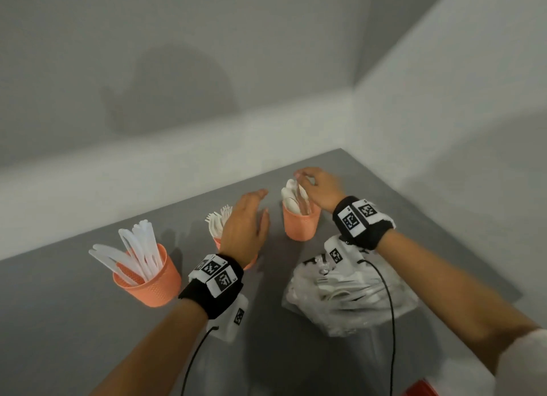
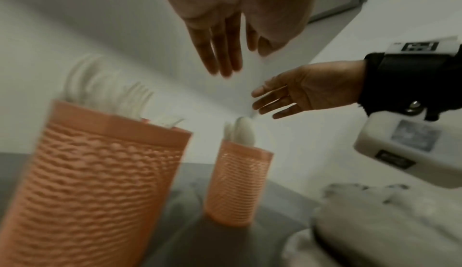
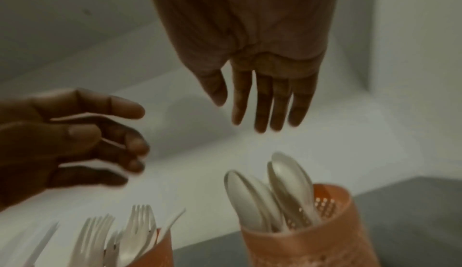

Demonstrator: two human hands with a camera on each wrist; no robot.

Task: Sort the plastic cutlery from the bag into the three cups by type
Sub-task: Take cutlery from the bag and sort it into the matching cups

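Three orange mesh cups stand on the grey table [image 1: 88, 321]. The left cup [image 1: 154, 280] holds white knives, the middle cup [image 2: 95, 182] holds forks [image 1: 219, 221], and the right cup [image 1: 302, 224] holds spoons [image 3: 287, 192]. My left hand [image 1: 245, 226] hovers over the fork cup with straight fingers and holds nothing. My right hand [image 1: 318, 188] hangs just above the spoon tops, its fingers [image 3: 262, 103] straight and empty. The clear plastic bag [image 1: 349, 295] of white cutlery lies at the front right, under my right forearm.
White walls close the table's far side and right side, meeting in a corner behind the spoon cup. Black cables hang from both wristbands over the table. Something red [image 1: 420, 389] shows at the bottom edge near the table's front right.
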